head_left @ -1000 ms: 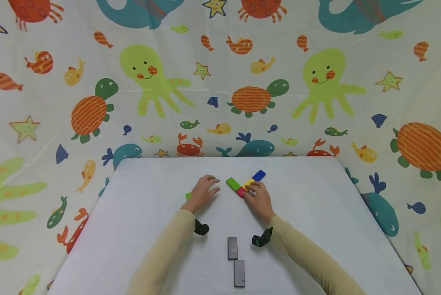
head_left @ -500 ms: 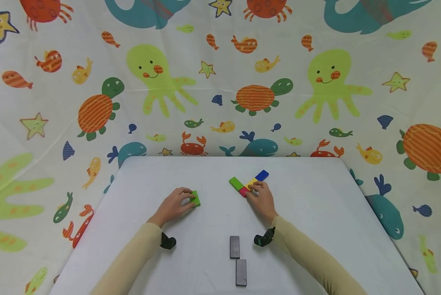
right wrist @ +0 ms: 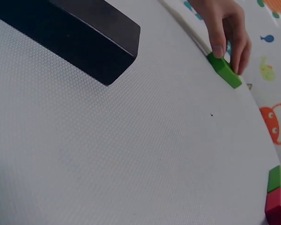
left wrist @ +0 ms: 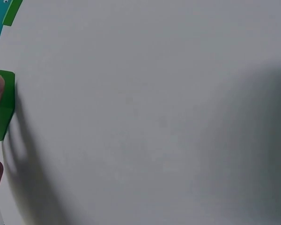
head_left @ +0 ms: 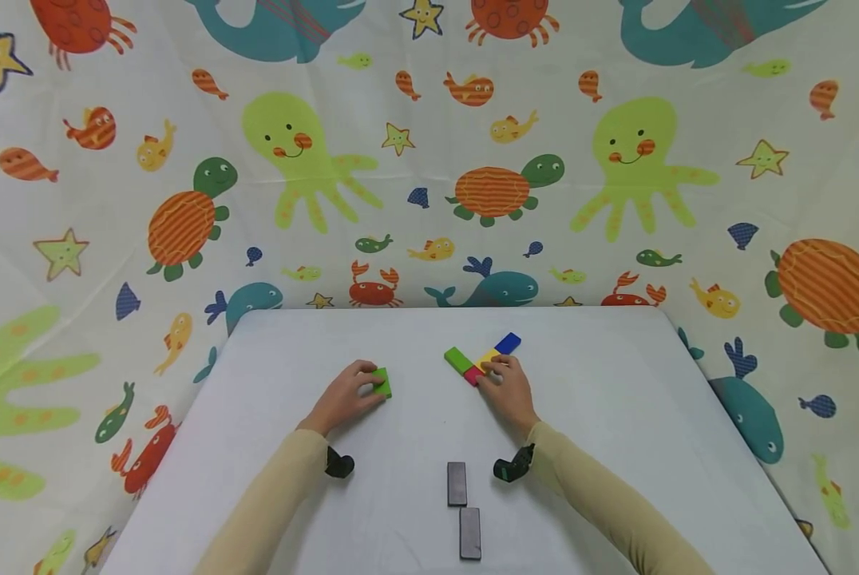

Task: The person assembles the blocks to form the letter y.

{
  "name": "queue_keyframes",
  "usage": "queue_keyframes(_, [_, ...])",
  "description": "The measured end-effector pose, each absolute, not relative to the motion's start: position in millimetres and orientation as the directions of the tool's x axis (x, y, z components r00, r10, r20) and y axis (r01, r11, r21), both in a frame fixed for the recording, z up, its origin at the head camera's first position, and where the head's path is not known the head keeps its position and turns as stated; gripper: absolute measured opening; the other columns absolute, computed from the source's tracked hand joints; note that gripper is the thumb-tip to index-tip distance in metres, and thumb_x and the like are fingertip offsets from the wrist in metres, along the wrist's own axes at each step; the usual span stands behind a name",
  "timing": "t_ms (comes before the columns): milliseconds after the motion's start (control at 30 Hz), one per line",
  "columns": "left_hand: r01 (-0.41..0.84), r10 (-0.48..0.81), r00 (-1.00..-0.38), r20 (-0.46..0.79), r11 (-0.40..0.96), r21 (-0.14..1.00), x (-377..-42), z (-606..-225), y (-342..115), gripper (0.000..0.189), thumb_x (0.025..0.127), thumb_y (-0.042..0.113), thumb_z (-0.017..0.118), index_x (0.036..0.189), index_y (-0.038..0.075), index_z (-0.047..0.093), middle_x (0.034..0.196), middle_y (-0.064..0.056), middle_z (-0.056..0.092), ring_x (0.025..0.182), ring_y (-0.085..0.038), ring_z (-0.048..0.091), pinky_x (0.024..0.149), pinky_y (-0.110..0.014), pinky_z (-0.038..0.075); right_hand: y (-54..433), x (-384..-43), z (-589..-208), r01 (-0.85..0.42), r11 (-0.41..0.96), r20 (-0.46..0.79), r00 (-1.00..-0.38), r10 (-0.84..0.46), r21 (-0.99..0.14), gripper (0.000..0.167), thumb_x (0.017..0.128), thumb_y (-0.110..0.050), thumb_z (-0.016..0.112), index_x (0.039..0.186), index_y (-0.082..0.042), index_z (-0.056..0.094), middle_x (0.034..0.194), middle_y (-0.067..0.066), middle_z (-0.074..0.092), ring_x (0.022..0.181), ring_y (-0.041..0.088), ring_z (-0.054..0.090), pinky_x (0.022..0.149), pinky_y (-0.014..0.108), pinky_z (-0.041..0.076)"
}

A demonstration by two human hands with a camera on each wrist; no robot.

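In the head view, my left hand grips a green block on the white table, thumb and fingers on its sides. The left wrist view shows the thumb against that green block. My right hand pinches the red block where an angled row of blocks bends. Its fingers partly cover the yellow block. Another green block extends up-left from the red one, and a blue block lies beyond the yellow. A fingertip touches the red block in the right wrist view.
Two dark grey blocks, a farther one and a nearer one, lie nearly end to end at the table's front. Behind the white table hangs a cloth printed with sea animals.
My left hand has moved left from beside the angled row and taken hold of the separate green block. The right hand stays at the red block.
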State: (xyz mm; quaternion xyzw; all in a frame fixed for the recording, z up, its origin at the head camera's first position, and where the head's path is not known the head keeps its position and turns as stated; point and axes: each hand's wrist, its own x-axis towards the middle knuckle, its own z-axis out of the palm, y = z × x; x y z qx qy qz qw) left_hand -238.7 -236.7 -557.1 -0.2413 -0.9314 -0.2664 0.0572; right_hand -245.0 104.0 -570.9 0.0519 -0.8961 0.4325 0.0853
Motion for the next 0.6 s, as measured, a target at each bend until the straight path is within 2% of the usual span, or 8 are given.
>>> queue_keyframes(200, [0.442, 0.402, -0.895, 0.193, 0.740, 0.507, -248, -555, -230, 0.031, 0.084, 0.024, 0.079, 0.109, 0.006, 0.074, 0.128, -0.013, 0.057, 0.118, -0.030, 0.055, 0.102, -0.046, 0.044, 105, -246, -572, -0.167, 0.622, 0.200, -0.980, -0.016, -0.765, 0.031, 0.088, -0.019, 0.074, 0.113, -0.001, 0.071, 0.123, 0.016, 0.054, 0.116, 0.031, 0.052, 0.099, 0.047, 0.044])
queue_keyframes(367, [0.400, 0.392, -0.910, 0.135, 0.746, 0.533, -253, -553, -223, 0.036, 0.085, 0.022, 0.078, 0.116, 0.005, 0.071, 0.131, -0.013, 0.055, 0.121, -0.030, 0.054, 0.103, -0.047, 0.043, 103, -246, -571, -0.161, 0.628, 0.200, -0.980, -0.009, -0.761, 0.031, 0.088, -0.019, 0.074, 0.113, 0.000, 0.071, 0.122, 0.016, 0.054, 0.116, 0.032, 0.053, 0.098, 0.047, 0.045])
queue_keyframes(600, [0.379, 0.377, -0.917, 0.128, 0.731, 0.568, -263, -552, -213, 0.036, 0.085, 0.017, 0.077, 0.118, 0.002, 0.070, 0.133, -0.017, 0.053, 0.125, -0.035, 0.051, 0.104, -0.048, 0.042, 103, -246, -574, -0.151, 0.637, 0.192, -0.981, -0.006, -0.755, 0.031, 0.088, -0.019, 0.074, 0.113, -0.001, 0.071, 0.122, 0.015, 0.054, 0.117, 0.032, 0.052, 0.099, 0.048, 0.045])
